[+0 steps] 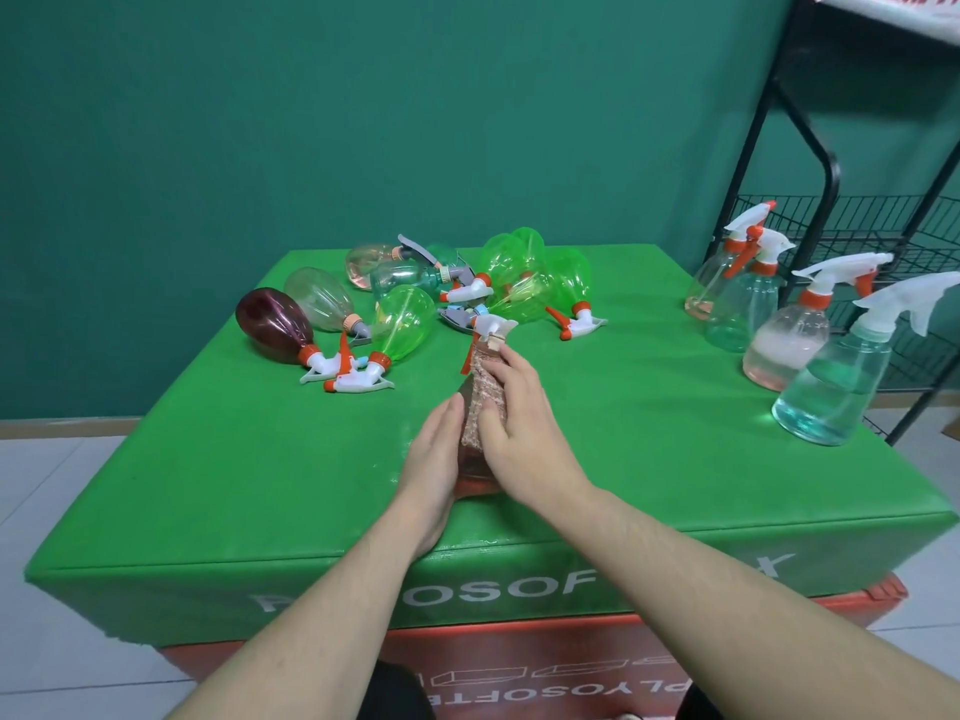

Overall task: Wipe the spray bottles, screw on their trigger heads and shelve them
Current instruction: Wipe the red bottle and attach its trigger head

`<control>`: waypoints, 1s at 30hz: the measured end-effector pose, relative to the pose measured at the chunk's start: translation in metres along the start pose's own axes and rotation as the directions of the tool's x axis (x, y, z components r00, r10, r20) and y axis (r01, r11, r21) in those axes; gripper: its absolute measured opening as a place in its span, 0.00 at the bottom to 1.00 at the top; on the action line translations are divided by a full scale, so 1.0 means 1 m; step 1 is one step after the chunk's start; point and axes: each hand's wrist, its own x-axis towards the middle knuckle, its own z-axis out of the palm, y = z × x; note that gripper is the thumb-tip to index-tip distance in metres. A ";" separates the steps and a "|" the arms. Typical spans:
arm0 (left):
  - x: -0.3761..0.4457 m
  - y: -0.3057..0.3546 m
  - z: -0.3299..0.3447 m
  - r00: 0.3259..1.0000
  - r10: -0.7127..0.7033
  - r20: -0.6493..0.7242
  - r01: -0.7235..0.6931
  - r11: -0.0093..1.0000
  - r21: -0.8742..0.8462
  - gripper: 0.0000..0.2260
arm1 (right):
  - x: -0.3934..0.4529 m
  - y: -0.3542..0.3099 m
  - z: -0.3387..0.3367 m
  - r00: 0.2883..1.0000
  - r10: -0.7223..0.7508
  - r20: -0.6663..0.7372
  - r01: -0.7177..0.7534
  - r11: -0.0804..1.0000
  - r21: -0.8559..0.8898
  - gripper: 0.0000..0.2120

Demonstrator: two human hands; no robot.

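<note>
Glossy translucent plastic spray bottles [405, 322] in green, maroon and clear lie on a bench [649, 407] covered in smooth, faintly shiny green vinyl. A rough, nubby pink cloth [485, 394] wraps one bottle. Matt black metal wire forms the shelf rack [826, 163]; trigger heads [841, 275] are opaque white plastic.

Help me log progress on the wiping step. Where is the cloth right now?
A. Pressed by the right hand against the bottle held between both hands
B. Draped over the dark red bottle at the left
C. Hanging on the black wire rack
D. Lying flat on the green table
A: the right hand presses the pinkish cloth against the upright spray bottle, which the left hand steadies from the other side.
</note>
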 end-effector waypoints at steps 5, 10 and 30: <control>0.002 -0.003 0.000 1.000 0.004 -0.030 -0.004 1.000 0.001 0.14 | 0.002 -0.007 0.007 1.000 0.016 0.002 -0.016 0.999 -0.035 0.29; 0.004 -0.003 -0.002 1.000 0.002 -0.008 -0.002 1.000 0.017 0.15 | 0.004 0.000 0.008 1.000 -0.011 0.018 0.013 0.996 -0.091 0.24; 0.004 -0.002 -0.007 0.999 -0.037 -0.036 0.033 0.992 -0.124 0.19 | -0.053 0.031 0.022 0.915 -0.389 0.110 0.394 0.800 -0.453 0.23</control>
